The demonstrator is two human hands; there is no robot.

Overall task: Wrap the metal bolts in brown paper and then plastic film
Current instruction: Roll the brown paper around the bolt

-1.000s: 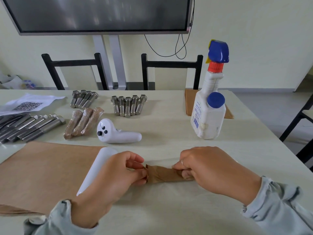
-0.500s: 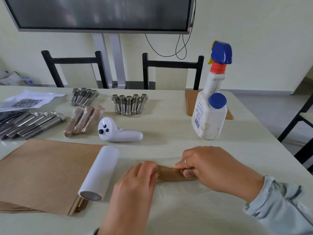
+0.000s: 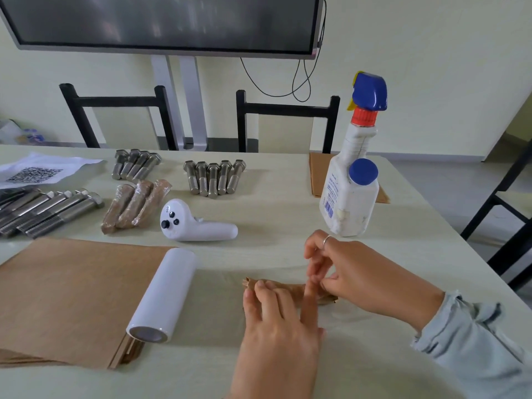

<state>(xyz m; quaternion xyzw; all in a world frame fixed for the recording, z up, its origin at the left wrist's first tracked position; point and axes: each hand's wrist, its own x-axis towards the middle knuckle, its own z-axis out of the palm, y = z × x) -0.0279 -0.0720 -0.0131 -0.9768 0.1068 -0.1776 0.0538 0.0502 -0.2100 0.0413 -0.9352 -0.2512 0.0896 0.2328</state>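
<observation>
Since half a second ago the left hand (image 3: 276,321) has slid further over the wrapped bolt (image 3: 288,287), fingers now laid out straight on top of it, and the right hand (image 3: 354,272) has lifted off the bolt's right end, its fingers now raised and bent.

The table (image 3: 288,226) carries everything. A stack of brown paper (image 3: 72,295) lies at its near left edge, with the film roll (image 3: 164,295) resting on the stack's right edge. A spray bottle (image 3: 352,180) stands upright toward the right edge, in front of another brown sheet (image 3: 315,174). Long bolts (image 3: 43,211) lie at the left edge, beside a printed sheet (image 3: 43,171). A white controller (image 3: 193,223) lies mid-table. Two rows of bare bolts lie toward the far edge: four (image 3: 136,165) on the left, five (image 3: 214,178) on the right. Three finished bundles (image 3: 135,205) lie between the long bolts and the controller.

The wrapped bolt lies near the front edge, right of the roll, on a spread of film that is hard to make out. The left hand presses it flat-fingered. The right hand's thumb and fingertips pinch together by the bolt's right end; what they pinch cannot be told.
</observation>
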